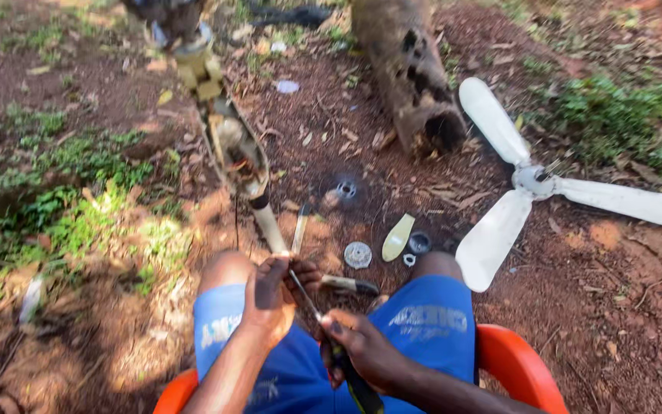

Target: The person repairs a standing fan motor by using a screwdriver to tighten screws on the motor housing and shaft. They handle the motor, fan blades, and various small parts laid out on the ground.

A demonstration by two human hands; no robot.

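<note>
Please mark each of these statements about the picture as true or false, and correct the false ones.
1. The right hand holds a screwdriver. True.
2. The fan blade set has five blades. False: three white blades show.
3. The left hand grips the lower end of the pale pole. True.
4. The person sits on a blue chair. False: the chair is orange; the shorts are blue.
5. The hollow log lies on the ground beyond the small parts. True.
6. The small parts lie on a table. False: the round metal disc and the pale oval cover lie on bare soil.
</note>
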